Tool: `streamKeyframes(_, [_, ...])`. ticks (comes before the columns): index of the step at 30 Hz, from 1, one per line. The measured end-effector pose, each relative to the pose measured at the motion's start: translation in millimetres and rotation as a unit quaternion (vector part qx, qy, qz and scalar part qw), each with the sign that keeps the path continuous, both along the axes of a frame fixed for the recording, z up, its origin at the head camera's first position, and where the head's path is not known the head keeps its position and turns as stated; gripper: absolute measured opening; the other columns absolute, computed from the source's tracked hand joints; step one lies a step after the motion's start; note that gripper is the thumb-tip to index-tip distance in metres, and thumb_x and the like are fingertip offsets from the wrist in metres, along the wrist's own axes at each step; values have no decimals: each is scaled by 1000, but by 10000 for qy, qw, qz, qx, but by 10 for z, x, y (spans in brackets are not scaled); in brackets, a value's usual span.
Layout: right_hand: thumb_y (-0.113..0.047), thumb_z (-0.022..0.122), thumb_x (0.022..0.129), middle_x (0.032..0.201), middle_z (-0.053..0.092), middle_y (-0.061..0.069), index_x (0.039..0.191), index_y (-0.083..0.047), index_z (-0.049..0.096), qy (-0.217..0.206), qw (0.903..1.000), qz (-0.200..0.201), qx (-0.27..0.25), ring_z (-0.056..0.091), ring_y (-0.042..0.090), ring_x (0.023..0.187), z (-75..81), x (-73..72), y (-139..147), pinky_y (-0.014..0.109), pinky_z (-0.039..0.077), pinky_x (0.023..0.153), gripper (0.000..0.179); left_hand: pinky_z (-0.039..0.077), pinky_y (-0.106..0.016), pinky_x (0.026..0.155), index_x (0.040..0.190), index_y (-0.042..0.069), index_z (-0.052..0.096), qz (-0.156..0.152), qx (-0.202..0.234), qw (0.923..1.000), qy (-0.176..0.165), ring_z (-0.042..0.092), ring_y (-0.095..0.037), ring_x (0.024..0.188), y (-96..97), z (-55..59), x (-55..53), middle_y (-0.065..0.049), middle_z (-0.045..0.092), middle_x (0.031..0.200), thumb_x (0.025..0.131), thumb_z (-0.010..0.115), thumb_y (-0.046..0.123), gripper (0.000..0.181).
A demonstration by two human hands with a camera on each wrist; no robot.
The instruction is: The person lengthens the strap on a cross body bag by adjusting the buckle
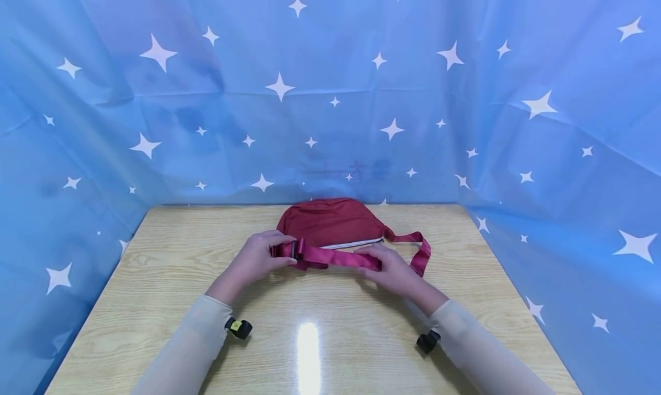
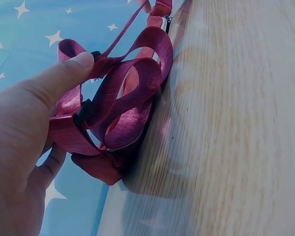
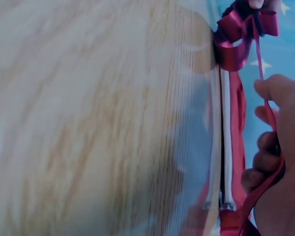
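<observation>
A dark red waist bag [image 1: 330,220] lies at the far edge of the table, its white zipper [image 1: 356,244] facing the person. My left hand [image 1: 256,261] pinches the bag's magenta strap beside a black slide buckle [image 1: 294,249], thumb on the near side. Folded strap loops [image 2: 130,98] hang next to that hand in the left wrist view. Farther right, my right hand [image 1: 391,270] grips the same strap [image 1: 341,258], which runs nearly straight between both hands in front of the bag. In the right wrist view the strap passes between thumb and curled fingers [image 3: 265,162].
A light wood-grain table [image 1: 206,228] carries the bag. Another length of strap [image 1: 424,254] curves out at the bag's right end. Behind and at both sides hangs a blue curtain [image 1: 330,113] with white stars. Each wrist wears a small black camera [image 1: 238,328].
</observation>
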State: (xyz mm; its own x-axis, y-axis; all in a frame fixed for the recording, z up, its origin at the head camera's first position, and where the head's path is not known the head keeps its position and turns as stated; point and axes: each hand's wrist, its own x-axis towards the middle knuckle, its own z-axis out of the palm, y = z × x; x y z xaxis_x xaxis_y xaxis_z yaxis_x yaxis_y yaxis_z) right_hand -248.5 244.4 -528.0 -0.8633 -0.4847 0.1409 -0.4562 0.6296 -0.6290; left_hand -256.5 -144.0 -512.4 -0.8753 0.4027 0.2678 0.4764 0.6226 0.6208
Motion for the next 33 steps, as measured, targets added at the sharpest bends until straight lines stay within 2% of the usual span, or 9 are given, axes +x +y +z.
streamKeyframes(3, [-30,83,103,138,68,-3,144,-21,73,-46,10000,19,38,63,21,128,-17,-2,11,49,53,107,43,58,-50,103,135,15,80,-27,-1,10000,5,71,-30,118,1,-11,-1,-5,76,127,91,95,29,48])
streamKeyframes(6, [-33,83,103,129,66,1,149,-15,68,-118,9998,71,164,64,20,113,-35,3,-36,46,55,99,52,58,-49,103,135,15,80,-28,20,10000,-20,71,-29,117,8,2,9,-4,76,126,91,95,28,48])
streamKeyframes(8, [-36,83,102,128,64,3,153,-11,64,-123,9995,107,286,65,20,110,-43,14,-109,46,56,98,60,58,-48,102,134,16,80,-15,25,10000,-29,71,-28,115,12,5,10,-3,76,125,91,95,28,48])
streamKeyframes(13, [-33,86,100,133,65,8,158,-7,56,-93,9990,166,405,67,25,124,-31,35,-395,53,52,110,70,58,-47,99,134,16,81,-34,23,10000,12,70,-26,113,19,0,2,-3,76,123,91,95,27,47])
streamKeyframes(18, [-32,87,99,135,65,7,160,-11,54,26,9988,159,473,65,25,123,-19,47,-720,51,53,109,73,59,-48,101,134,15,81,-9,34,10000,33,71,-28,115,24,-3,-5,-4,77,124,90,96,27,48])
streamKeyframes(21, [-35,86,99,138,63,6,160,-17,55,86,9981,61,604,66,23,118,-23,71,-848,48,56,103,70,59,-50,101,133,15,81,-54,59,9999,108,71,-29,115,28,0,-10,-4,77,124,90,96,27,47])
streamKeyframes(24, [-38,84,101,129,63,2,156,-21,59,257,9976,-102,631,65,18,103,-7,89,-901,42,58,88,63,59,-51,100,133,16,81,-69,84,9998,166,71,-29,114,27,1,-11,-4,77,123,90,96,27,47])
streamKeyframes(28, [-40,84,101,113,63,-5,150,-22,68,678,9965,-212,450,56,14,87,45,69,-869,34,49,71,54,59,-49,99,132,16,82,20,87,9998,164,71,-28,112,21,0,-10,-4,77,121,89,97,26,47])
streamKeyframes(33, [-42,85,100,103,58,-10,145,-24,73,937,9949,-158,323,49,11,80,94,48,-736,30,41,65,51,59,-48,98,134,17,81,-70,81,9999,90,70,-26,112,23,4,-13,-3,76,122,90,96,27,48])
